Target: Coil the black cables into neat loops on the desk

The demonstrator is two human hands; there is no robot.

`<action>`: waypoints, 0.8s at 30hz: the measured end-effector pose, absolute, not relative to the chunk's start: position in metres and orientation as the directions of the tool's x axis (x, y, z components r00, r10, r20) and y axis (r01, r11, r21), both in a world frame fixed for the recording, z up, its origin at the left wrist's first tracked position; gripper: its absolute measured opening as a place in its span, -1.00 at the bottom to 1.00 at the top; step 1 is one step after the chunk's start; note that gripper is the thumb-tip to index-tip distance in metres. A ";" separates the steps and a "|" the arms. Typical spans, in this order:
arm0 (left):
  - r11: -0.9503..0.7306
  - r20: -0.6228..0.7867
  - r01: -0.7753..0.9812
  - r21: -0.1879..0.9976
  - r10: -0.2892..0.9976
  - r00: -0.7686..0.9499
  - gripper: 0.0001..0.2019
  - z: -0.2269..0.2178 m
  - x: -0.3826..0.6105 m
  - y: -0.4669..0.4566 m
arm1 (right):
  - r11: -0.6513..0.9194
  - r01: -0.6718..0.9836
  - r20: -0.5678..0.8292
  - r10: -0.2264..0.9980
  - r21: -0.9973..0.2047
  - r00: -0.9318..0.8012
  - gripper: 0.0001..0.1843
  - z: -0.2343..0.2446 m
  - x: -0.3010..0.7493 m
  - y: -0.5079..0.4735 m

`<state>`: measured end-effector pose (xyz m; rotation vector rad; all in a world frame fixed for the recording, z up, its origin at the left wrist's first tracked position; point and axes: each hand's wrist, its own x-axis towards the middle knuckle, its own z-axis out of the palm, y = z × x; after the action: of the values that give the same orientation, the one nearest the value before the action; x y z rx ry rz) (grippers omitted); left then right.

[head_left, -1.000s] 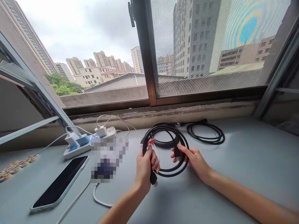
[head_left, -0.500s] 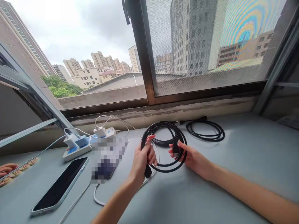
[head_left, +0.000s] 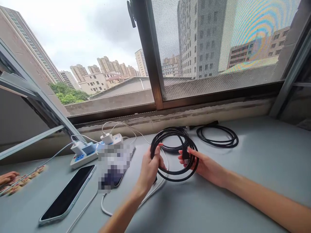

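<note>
A coiled black cable [head_left: 178, 179] is held up above the grey table between my two hands. My left hand [head_left: 152, 166] is closed around the left side of the loops, and one dark end of the cable pokes out below it. On the right side, my right hand [head_left: 206, 165] grips a black plug [head_left: 185, 153] with a metal tip, with loops of the cable running by its fingers. Just behind the held coil lies another coiled black cable [head_left: 171, 149] on the table.
Farther right rests a third black coil [head_left: 218, 144]. To the left are a phone [head_left: 68, 195], a blurred-out device [head_left: 115, 171] with white cords, and a power strip [head_left: 84, 160] with chargers. Another person's hand [head_left: 8, 177] is near small round pieces at far left. A window sill borders the back.
The whole view has shifted slightly. My left hand has turned and closed more on the coil, so the cable end beneath it shows less. The right hand keeps its grip on the plug.
</note>
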<state>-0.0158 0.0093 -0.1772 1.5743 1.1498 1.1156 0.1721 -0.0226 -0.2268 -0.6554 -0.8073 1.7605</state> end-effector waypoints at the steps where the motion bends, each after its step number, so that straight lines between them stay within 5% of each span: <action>1: -0.256 0.222 0.277 0.926 0.964 0.149 -0.66 -0.177 -0.016 0.008 | -0.227 -0.586 -0.053 0.953 -0.778 -0.298 -0.61 -0.228 0.172 -0.022; 11: -0.387 0.410 0.629 0.674 0.905 0.118 -0.77 -0.179 -0.026 0.015 | -0.178 -0.480 -0.072 0.971 -0.859 -0.230 -0.50 -0.235 0.169 -0.020; 24: -0.303 0.271 0.576 0.759 0.952 0.144 -0.74 -0.172 -0.025 0.018 | -0.302 -0.433 -0.160 0.929 -0.849 -0.332 -0.64 -0.226 0.182 -0.026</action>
<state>-0.0246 0.0183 -0.1722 1.9446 1.4564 1.0257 0.1823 -0.0259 -0.2259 -0.8379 -0.8916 1.7942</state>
